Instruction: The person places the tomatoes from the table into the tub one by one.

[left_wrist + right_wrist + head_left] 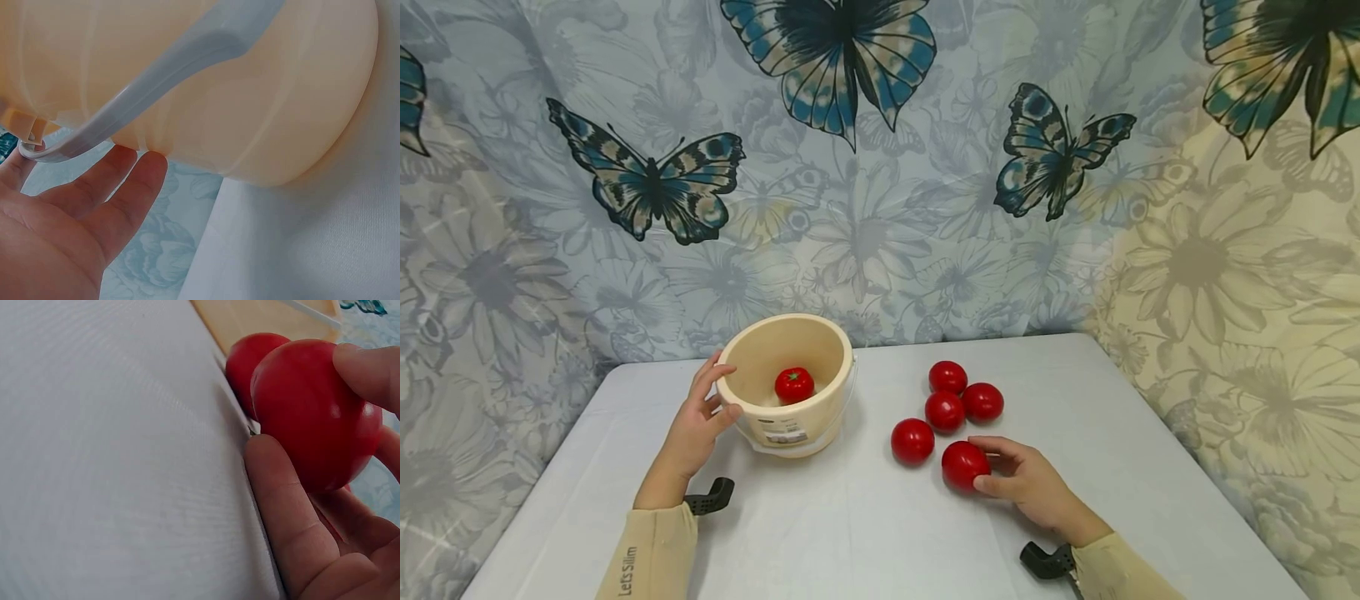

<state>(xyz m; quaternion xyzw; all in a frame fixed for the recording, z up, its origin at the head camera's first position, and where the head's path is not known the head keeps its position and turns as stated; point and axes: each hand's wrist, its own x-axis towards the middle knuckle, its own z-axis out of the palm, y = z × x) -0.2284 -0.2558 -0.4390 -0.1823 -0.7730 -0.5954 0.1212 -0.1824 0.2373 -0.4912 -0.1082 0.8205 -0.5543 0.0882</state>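
Observation:
In the head view a cream bucket (784, 421) stands on the left half of the table, with one red tomato (794, 385) with a green top lying inside. My left hand (696, 429) grips its left rim, one finger over the edge and the thumb at the front. In the left wrist view, two fingertips (153, 165) touch the bucket's outer wall, below the grey handle (144, 94). My right hand (1026, 483) holds another red tomato (964, 467) between thumb and fingers, low over the cloth. Several more tomatoes (945, 412) are grouped just beyond it.
A white cloth (850, 533) covers the table. Behind it hangs a patterned fabric backdrop (865, 242) with butterflies and flowers, close to the table's far edge. Black wrist cameras (1047, 561) sit on both wrists.

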